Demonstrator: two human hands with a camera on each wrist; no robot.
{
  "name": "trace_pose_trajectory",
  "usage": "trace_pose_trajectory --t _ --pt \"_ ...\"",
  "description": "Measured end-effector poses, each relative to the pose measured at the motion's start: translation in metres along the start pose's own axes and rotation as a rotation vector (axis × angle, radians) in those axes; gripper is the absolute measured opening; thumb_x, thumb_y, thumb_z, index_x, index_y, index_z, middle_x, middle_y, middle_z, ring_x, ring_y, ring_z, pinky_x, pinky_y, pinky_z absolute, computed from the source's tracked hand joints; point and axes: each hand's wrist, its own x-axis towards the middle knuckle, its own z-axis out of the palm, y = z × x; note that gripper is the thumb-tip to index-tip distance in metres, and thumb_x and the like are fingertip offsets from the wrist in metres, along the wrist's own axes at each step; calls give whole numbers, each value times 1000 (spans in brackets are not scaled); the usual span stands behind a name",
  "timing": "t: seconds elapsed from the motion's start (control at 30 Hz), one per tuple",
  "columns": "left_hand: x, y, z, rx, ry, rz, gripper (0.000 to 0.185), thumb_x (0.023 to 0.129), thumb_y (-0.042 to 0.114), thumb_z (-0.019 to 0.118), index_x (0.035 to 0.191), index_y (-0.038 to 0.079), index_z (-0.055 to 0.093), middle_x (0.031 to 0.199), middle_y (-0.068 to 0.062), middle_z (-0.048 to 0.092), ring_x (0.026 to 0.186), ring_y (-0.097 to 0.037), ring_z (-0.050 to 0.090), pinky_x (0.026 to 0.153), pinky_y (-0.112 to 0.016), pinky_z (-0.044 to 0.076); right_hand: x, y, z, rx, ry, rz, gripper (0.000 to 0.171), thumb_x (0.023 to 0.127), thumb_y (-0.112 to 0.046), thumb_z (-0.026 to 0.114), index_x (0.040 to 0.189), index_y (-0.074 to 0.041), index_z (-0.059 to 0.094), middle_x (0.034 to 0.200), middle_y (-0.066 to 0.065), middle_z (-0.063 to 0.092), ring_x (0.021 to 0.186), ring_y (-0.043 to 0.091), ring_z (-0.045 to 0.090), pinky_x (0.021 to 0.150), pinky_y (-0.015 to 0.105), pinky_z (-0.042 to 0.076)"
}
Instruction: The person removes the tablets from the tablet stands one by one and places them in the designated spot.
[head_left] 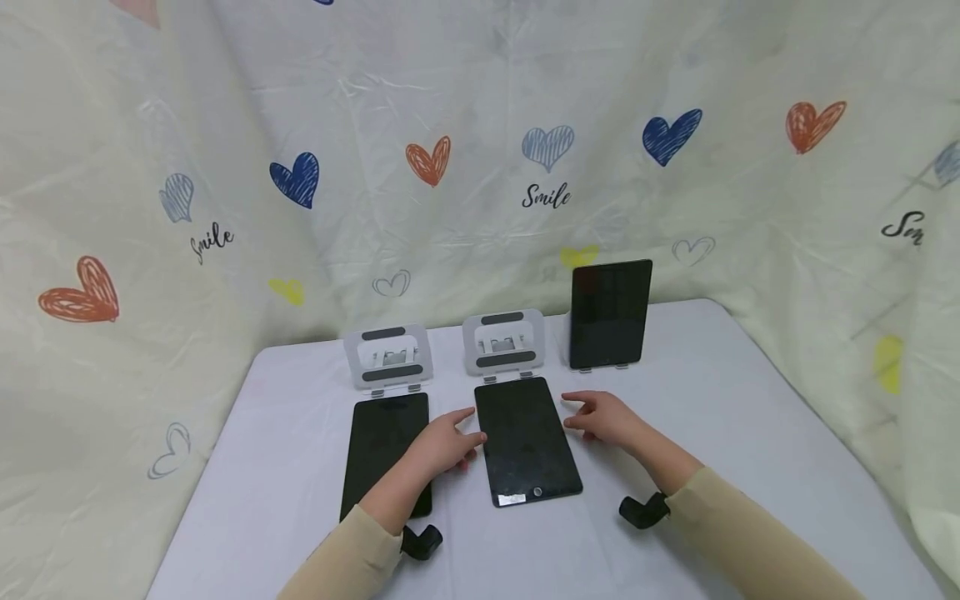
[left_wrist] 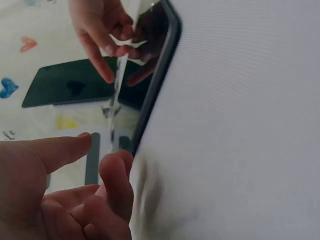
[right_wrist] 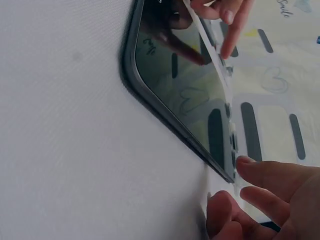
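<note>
"What's the biggest thing there?"
"A pale cloth [head_left: 480, 83] printed with hearts and 'Smile', hanging behind a white-covered table [head_left: 750, 417]."
"And on that?"
"Three tablets. The middle tablet [head_left: 528, 450] lies flat between the hands, slightly turned, its round button [head_left: 537, 492] at the near end. The left tablet [head_left: 378, 442] lies beside it, partly behind an arm. The right tablet [head_left: 611, 315] stands upright at the back."
"Anything smaller?"
"Two bare grey stands, the left stand [head_left: 392, 373] and the middle stand [head_left: 506, 360], each behind a flat tablet."
"Now the hands?"
"Well apart from each other, neither gripping anything. The left hand [head_left: 441, 444] has forefinger and thumb spread, their tips at the middle tablet's left edge. I can't tell whether they touch it."
"The other one?"
"The right hand [head_left: 606, 419] is just off the right edge, forefinger and thumb parted too, the remaining fingers bent in. A black wrist piece [head_left: 643, 511] sits below it."
</note>
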Motion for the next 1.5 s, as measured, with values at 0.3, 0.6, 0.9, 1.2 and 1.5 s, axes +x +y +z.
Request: trace_pose_trajectory --t 0.3,0.6,0.9,1.2,1.5 --pt "-2 6 -6 -38 51 36 64 94 36 67 151 18 43 88 0 68 67 -18 63 61 -33 48 -2 6 -9 8 32 -74 54 92 -22 70 141 -8 54 98 6 64 73 22 60 64 32 49" --pt "7 15 -1 -90 148 88 58 96 34 65 148 17 47 95 -3 66 73 -21 64 61 -33 49 -1 16 -23 23 75 -148 51 95 -22 68 141 -6 53 101 9 63 76 23 61 64 32 51" --pt "19 32 9 -144 210 223 58 97 29 63 150 15 43 109 2 68 84 -15 60 69 -32 49 0 24 -45 67 144 -173 50 97 -22 66 142 -5 52 109 14 62 85 29 62 70 37 53" --pt "35 54 17 -176 225 273 54 99 29 62 150 21 45 113 4 66 94 -14 60 79 -35 50 1 34 -65 75 223 -171 53 98 -24 64 145 -4 48 112 15 61 93 34 62 70 32 52" --pt "51 70 22 -239 272 301 48 99 30 61 146 26 50 116 3 65 98 -15 62 77 -34 51 2 31 -87 69 283 -132 56 100 -31 61 147 -5 45 117 16 59 100 34 61 76 30 51"
